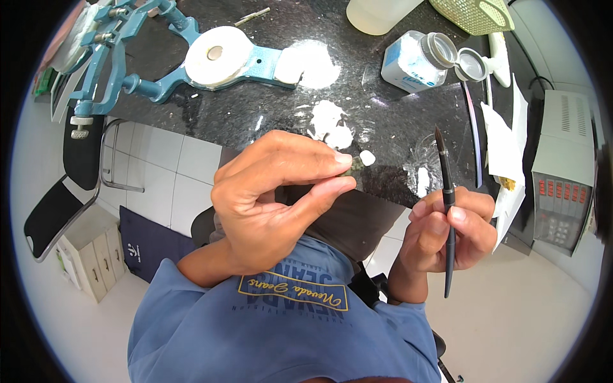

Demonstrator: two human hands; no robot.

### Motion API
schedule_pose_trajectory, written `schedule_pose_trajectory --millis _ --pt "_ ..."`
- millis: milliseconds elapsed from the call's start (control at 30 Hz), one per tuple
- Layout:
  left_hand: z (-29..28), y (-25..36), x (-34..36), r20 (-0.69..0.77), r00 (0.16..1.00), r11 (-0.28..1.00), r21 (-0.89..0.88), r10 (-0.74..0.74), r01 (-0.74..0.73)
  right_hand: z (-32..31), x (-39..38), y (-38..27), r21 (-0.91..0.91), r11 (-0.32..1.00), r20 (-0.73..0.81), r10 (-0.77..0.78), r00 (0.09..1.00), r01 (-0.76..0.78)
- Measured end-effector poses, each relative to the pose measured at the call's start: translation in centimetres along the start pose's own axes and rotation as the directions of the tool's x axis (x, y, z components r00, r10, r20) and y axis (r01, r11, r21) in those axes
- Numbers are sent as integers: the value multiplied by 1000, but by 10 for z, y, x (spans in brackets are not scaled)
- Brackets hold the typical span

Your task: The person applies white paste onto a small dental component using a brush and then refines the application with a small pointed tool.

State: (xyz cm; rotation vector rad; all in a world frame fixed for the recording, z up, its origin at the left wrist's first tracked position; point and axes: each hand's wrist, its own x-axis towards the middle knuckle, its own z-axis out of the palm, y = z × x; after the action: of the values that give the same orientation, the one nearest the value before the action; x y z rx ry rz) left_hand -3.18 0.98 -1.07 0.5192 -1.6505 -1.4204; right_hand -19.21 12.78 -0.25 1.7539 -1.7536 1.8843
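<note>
My left hand (274,191) is closed in a pinch over the counter's front edge, thumb and forefinger together. At its fingertips is a small greenish piece (357,164), mostly hidden by the fingers. Right beside that sits a small white rounded bit (367,157); I cannot tell whether the two are joined. My right hand (456,230) grips a slim dark paintbrush (445,166) near its middle, upright, with the pointed bristles up. The brush tip is well apart from the white bit.
White powder patches (329,121) lie on the dark speckled counter (255,115). A blue dental articulator (268,64) with a white plaster disc stands far left. An open white plastic bottle (412,67), a cloudy tub (377,16) and a green basket (476,13) are at the back right.
</note>
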Motion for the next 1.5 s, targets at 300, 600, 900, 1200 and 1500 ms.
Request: schedule_pose_trajectory --millis 300,600,900,1200,1500 --pt "-1 -3 -3 -32 998 998 32 49 -48 4 2 -5 -31 997 -67 64 996 -66" --pt "-27 -2 12 -219 958 983 52 183 -176 -24 109 -30 -62 995 -68 -87 994 83" --pt "-50 1 16 -307 942 983 -74 139 -169 84 296 -1 -211 977 393 53 918 34" --pt "-81 1 2 -269 922 951 210 279 -227 197 340 65 -411 891 551 75 831 192" --pt "-94 -1 4 -305 867 903 300 395 -306 172 258 -37 -367 902 419 -59 906 229"
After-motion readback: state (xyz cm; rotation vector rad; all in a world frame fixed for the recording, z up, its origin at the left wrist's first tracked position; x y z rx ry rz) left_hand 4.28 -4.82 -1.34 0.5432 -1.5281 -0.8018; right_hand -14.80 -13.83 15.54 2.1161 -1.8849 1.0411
